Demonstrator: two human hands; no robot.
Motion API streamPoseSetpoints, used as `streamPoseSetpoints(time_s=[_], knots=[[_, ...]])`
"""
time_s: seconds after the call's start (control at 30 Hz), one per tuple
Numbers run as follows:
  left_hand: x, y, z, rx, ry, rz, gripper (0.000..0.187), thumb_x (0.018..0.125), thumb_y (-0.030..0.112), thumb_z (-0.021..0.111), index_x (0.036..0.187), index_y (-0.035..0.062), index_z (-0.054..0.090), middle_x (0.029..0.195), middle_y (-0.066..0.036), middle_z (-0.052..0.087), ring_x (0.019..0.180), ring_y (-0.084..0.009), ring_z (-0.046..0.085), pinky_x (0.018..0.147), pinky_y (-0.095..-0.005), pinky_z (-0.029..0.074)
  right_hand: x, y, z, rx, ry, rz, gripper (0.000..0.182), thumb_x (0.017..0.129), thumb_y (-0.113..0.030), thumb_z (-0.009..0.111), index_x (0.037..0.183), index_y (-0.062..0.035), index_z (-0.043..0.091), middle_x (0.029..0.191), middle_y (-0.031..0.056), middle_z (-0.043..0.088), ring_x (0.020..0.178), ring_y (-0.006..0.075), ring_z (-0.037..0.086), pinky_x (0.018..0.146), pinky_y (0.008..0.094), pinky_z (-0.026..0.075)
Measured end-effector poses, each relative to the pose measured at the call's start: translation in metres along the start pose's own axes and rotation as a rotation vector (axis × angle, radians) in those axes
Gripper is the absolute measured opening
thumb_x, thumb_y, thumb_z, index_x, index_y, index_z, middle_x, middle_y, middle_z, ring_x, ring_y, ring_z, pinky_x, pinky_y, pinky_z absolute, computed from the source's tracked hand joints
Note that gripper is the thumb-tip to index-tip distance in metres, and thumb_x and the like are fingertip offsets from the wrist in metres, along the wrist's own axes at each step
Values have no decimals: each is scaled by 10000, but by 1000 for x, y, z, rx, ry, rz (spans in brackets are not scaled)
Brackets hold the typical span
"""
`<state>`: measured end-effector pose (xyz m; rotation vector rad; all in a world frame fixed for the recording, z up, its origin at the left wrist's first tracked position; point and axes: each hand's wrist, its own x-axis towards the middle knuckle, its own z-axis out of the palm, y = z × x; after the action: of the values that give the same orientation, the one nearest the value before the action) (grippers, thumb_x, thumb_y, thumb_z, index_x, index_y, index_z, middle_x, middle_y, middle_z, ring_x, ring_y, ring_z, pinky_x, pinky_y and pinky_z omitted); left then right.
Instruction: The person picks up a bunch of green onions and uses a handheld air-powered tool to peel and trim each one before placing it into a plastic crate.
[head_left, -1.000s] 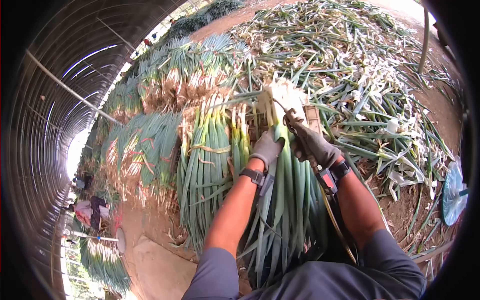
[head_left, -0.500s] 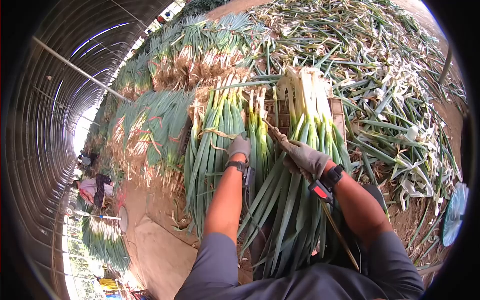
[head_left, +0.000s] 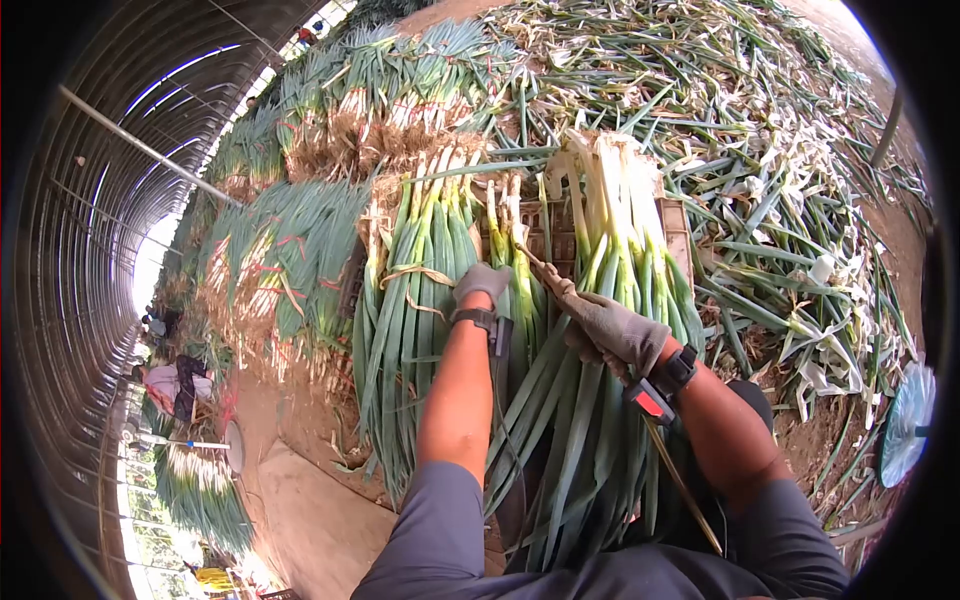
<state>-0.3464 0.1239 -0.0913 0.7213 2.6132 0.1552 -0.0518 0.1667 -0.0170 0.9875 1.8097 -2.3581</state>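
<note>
My gloved left hand (head_left: 482, 283) is closed around the leaves of a few green onions (head_left: 518, 275), whose pale stalks point away from me; its fingertips are partly hidden. Gloved too, my right hand (head_left: 622, 330) grips a slim, brownish blow gun (head_left: 548, 272), its tip close to those stalks. A golden hose (head_left: 685, 490) runs down from below that hand. On the left lies a bunch of green onions (head_left: 425, 240) with a yellowed leaf across it. Thick white stalks of another bunch (head_left: 622, 190) lie on the right, their long leaves hanging towards me.
The bunches rest on a brown plastic crate (head_left: 675, 230). Tied green onions (head_left: 290, 240) are stacked to the left and behind. A large heap of stripped leaves (head_left: 760, 210) covers the ground at right. A blue round object (head_left: 908, 425) stands at the right edge.
The view has shifted slightly, so the stacks at left sit further left. Both hands keep nearly the same places, with the blow gun's tip still by the stalks.
</note>
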Motion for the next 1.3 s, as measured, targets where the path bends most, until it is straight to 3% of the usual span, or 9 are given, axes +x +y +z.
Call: streamPoseSetpoints(time_s=[0.13, 0.27, 0.4, 0.63, 0.77, 0.87, 1.1, 1.2, 1.3], knots=[[27, -19, 4, -260, -87, 28, 708, 807, 463, 786, 1312, -15, 657, 1287, -244, 685, 1196, -396, 659, 1005, -447, 518, -7, -13, -1, -47, -39, 26, 732, 1014, -704, 413, 1307, -52, 572, 804, 45, 618, 537, 106, 583, 391, 255, 440], [-34, 16, -11, -67, 160, 165, 646, 788, 468, 815, 1186, -23, 681, 1150, -257, 726, 1068, -406, 705, 914, -477, 551, -2, -4, 6, -162, -26, -57, 657, 1040, -639, 422, 1282, -46, 571, 792, 43, 601, 539, 121, 561, 415, 290, 438], [-47, 29, -27, 92, 187, 189, 638, 814, 459, 804, 1251, 23, 645, 1199, -241, 714, 1123, -404, 686, 948, -472, 547, -11, -6, 18, -259, 69, -98, 625, 1046, -613, 429, 1060, -11, 596, 727, 76, 587, 560, 190, 559, 518, 375, 461], [-92, 22, -41, 126, 119, 214, 469, 862, 324, 700, 1257, 79, 634, 1203, -236, 710, 1130, -424, 677, 958, -492, 543, -11, -8, 31, -485, 163, -200, 687, 1059, -590, 341, 1015, 46, 597, 730, 173, 632, 579, 303, 643, 577, 440, 526], [-114, 11, -30, 69, 128, 249, 453, 880, 327, 687, 1250, 72, 640, 1185, -257, 705, 1119, -427, 676, 953, -497, 540, -31, -29, 42, -548, 148, -102, 802, 1042, -634, 307, 854, 79, 623, 677, 188, 624, 606, 307, 687, 589, 444, 546], [-123, -2, -13, 56, 158, 286, 425, 889, 300, 669, 1255, 90, 625, 1169, -267, 704, 1121, -437, 671, 948, -508, 537, -21, -20, 45, -582, 134, -92, 698, 1045, -614, 332, 987, 26, 604, 705, 140, 627, 586, 291, 641, 559, 432, 513], [-156, -29, 1, 124, 240, 355, 280, 1009, 108, 441, 1214, 28, 614, 1162, -241, 712, 1094, -415, 694, 911, -507, 563, -2, -23, 59, -715, 195, -78, 778, 1024, -599, 286, 820, 62, 644, 645, 176, 635, 634, 319, 684, 639, 442, 540], [-156, -41, 5, 121, 218, 348, 270, 999, 119, 470, 1213, 38, 612, 1142, -245, 715, 1091, -414, 696, 903, -496, 567, -3, -39, 76, -809, 207, 1, 741, 1028, -573, 240, 1058, 16, 690, 713, 181, 687, 679, 339, 718, 712, 456, 564], [-158, -50, 5, 46, 148, 299, 382, 929, 221, 602, 1275, 60, 602, 1177, -258, 706, 1116, -407, 689, 941, -495, 552, 21, -33, 83, -843, 219, -15, 707, 1025, -554, 250, 1112, -7, 689, 777, 193, 710, 738, 341, 733, 748, 448, 565]])
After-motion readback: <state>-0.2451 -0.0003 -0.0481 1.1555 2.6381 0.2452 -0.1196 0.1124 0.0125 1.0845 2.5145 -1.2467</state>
